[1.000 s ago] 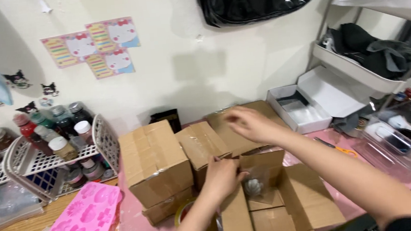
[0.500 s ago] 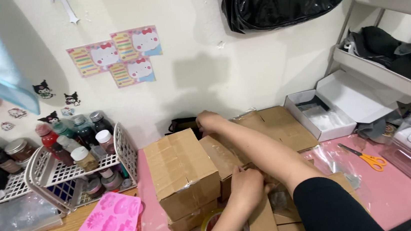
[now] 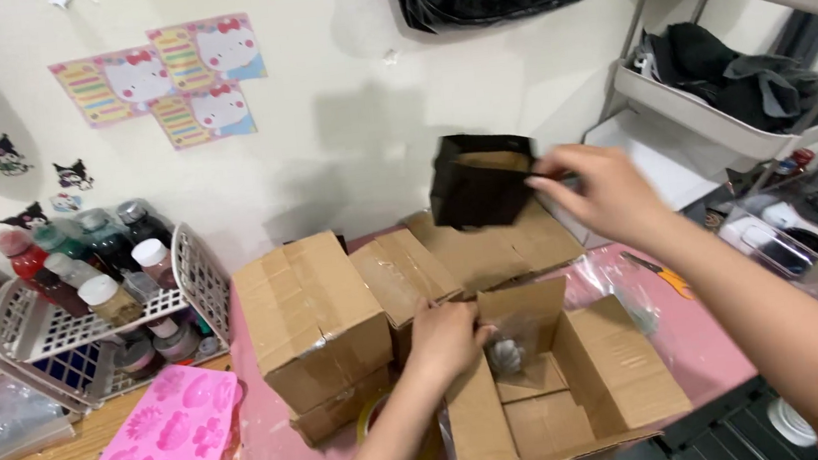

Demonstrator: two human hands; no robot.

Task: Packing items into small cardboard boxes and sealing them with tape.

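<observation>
My right hand (image 3: 601, 189) holds a small black box (image 3: 477, 181) by its edge, lifted above the cardboard boxes near the wall. My left hand (image 3: 445, 338) grips the flap of an open cardboard box (image 3: 584, 388) at the front of the pink table. A small clear-wrapped item (image 3: 508, 352) lies inside that box, by my fingers. To the left, a closed cardboard box (image 3: 309, 315) is stacked on another one.
A white rack of paint bottles (image 3: 86, 301) stands at left, with a pink silicone mould (image 3: 167, 438) in front of it. Orange scissors (image 3: 663, 275) lie on the pink surface at right. A white tiered trolley (image 3: 717, 110) with dark cloth stands at far right.
My right hand has drawn back from behind the boxes and now lifts the black box. The view has shifted left. My left hand stays on the open box.
</observation>
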